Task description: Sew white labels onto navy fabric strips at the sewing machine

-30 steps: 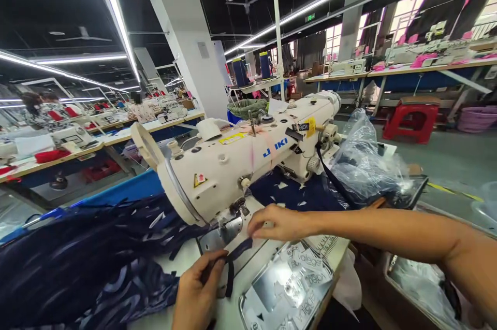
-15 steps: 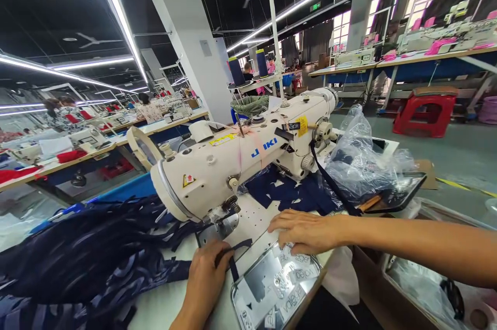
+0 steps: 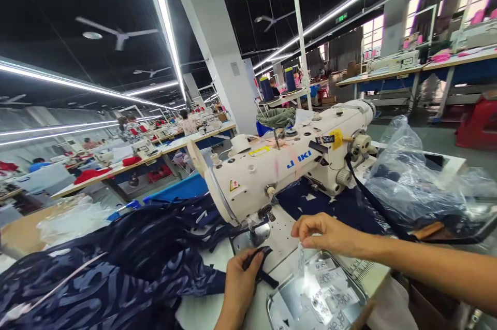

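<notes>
My left hand pinches a narrow dark navy strap beside the needle area of a cream sewing machine. Between the thumb and fingers of my right hand hangs a small pale label, over the near edge of a shiny metal tray. Printed white labels lie spread in that tray. Patterned navy fabric is heaped on the left and reaches close to my left hand.
Clear plastic bags and an orange-handled tool lie at the right. Behind the machine are thread cones, and a red stool stands on the floor at the far right.
My right hand has closed on a small label and lifted it from the tray. The strap's end now sticks up from my left hand. The view has turned left, shifting the scene rightward.
</notes>
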The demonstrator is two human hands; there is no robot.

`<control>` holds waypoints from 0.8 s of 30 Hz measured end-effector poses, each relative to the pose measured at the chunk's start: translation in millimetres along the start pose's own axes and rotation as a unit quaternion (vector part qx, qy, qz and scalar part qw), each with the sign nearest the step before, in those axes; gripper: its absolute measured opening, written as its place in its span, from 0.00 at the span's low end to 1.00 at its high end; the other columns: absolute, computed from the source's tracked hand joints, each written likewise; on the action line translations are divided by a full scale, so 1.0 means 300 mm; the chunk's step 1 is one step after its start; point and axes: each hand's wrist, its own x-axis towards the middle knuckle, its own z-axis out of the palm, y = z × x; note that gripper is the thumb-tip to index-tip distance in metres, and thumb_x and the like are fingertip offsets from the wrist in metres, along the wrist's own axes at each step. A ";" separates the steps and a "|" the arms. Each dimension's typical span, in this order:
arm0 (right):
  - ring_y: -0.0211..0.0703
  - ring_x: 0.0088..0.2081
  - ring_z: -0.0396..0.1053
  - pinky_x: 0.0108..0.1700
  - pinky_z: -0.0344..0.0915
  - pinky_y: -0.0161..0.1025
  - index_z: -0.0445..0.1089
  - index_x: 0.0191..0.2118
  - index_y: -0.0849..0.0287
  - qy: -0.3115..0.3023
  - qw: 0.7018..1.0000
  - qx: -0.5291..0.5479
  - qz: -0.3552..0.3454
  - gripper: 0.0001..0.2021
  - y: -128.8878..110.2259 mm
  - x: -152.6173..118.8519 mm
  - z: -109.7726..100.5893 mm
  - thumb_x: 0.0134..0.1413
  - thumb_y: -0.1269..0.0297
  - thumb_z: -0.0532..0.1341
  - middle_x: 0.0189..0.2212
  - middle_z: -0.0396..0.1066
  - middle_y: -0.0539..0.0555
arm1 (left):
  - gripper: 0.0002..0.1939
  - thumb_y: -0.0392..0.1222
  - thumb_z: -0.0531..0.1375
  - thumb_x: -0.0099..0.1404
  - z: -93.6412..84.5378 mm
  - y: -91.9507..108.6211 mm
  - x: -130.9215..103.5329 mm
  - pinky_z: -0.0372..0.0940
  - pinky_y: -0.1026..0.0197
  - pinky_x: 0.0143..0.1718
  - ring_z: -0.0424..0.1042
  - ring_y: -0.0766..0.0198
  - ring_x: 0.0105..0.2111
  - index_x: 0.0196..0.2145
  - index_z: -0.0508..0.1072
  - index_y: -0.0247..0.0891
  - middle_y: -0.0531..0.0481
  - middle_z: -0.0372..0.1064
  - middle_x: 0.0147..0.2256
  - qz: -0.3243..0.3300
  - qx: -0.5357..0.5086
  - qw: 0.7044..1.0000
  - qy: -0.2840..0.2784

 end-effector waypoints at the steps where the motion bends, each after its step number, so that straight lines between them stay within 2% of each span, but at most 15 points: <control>1: 0.44 0.39 0.64 0.42 0.57 0.41 0.66 0.23 0.62 0.013 0.999 0.037 0.008 0.09 0.014 0.019 0.035 0.40 0.61 0.63 0.36 0.66 0.56 | 0.19 0.58 0.62 0.41 -0.003 -0.002 -0.001 0.48 0.67 0.13 0.51 0.71 0.11 0.19 0.71 0.37 0.60 0.52 0.10 -0.034 -0.041 0.999 -0.001; 3: 0.47 0.42 0.63 0.44 0.57 0.42 0.67 0.22 0.61 0.045 0.993 0.103 0.028 0.10 0.034 0.059 0.111 0.36 0.61 0.64 0.40 0.65 0.57 | 0.22 0.60 0.64 0.38 -0.009 -0.004 -0.007 0.45 0.68 0.11 0.48 0.73 0.10 0.21 0.70 0.37 0.61 0.50 0.10 -0.085 -0.103 0.991 0.001; 6: 0.47 0.43 0.63 0.45 0.56 0.41 0.67 0.21 0.61 0.082 0.985 0.145 0.052 0.10 0.047 0.116 0.212 0.34 0.61 0.65 0.41 0.65 0.56 | 0.26 0.62 0.65 0.34 -0.015 -0.005 -0.020 0.46 0.69 0.11 0.51 0.73 0.11 0.19 0.68 0.35 0.59 0.54 0.10 -0.109 -0.144 0.984 0.008; 9: 0.41 0.33 0.64 0.39 0.58 0.39 0.66 0.20 0.61 0.109 0.982 0.147 0.047 0.09 0.055 0.169 0.267 0.34 0.61 0.63 0.29 0.67 0.52 | 0.25 0.61 0.65 0.35 -0.024 -0.006 -0.030 0.47 0.70 0.12 0.50 0.74 0.11 0.19 0.68 0.35 0.59 0.54 0.10 -0.102 -0.175 0.979 0.011; 11: 0.37 0.26 0.61 0.33 0.57 0.36 0.65 0.19 0.60 0.125 0.982 0.137 0.043 0.07 0.065 0.194 0.280 0.33 0.62 0.62 0.20 0.63 0.48 | 0.24 0.60 0.65 0.37 -0.029 -0.005 -0.035 0.47 0.70 0.13 0.50 0.75 0.12 0.20 0.69 0.35 0.60 0.54 0.11 -0.098 -0.194 0.976 0.007; 13: 0.35 0.22 0.58 0.29 0.55 0.34 0.63 0.19 0.60 0.134 0.983 0.120 0.037 0.06 0.074 0.208 0.282 0.33 0.64 0.61 0.17 0.60 0.46 | 0.23 0.59 0.65 0.38 -0.032 -0.001 -0.041 0.48 0.70 0.14 0.50 0.75 0.12 0.20 0.68 0.34 0.59 0.55 0.12 -0.102 -0.205 0.973 -0.003; 17: 0.34 0.22 0.55 0.26 0.53 0.33 0.62 0.19 0.59 0.137 0.987 0.084 0.017 0.05 0.081 0.209 0.285 0.35 0.66 0.59 0.16 0.58 0.45 | 0.24 0.62 0.63 0.40 -0.027 0.010 -0.049 0.48 0.69 0.14 0.48 0.75 0.12 0.18 0.67 0.35 0.60 0.52 0.12 -0.098 -0.201 0.975 -0.006; 20: 0.35 0.22 0.55 0.26 0.54 0.33 0.61 0.19 0.59 0.145 0.988 0.058 0.013 0.04 0.080 0.202 0.293 0.37 0.68 0.58 0.17 0.58 0.45 | 0.25 0.62 0.64 0.38 -0.023 0.010 -0.044 0.48 0.68 0.16 0.51 0.73 0.15 0.21 0.72 0.34 0.57 0.57 0.15 -0.063 -0.163 0.984 0.019; 24: 0.35 0.23 0.55 0.26 0.53 0.33 0.60 0.20 0.59 0.134 0.990 0.034 0.021 0.04 0.073 0.195 0.301 0.37 0.70 0.57 0.17 0.56 0.45 | 0.24 0.59 0.65 0.36 -0.026 -0.017 -0.023 0.49 0.67 0.20 0.53 0.71 0.18 0.22 0.74 0.33 0.56 0.59 0.17 -0.040 -0.125 0.991 0.012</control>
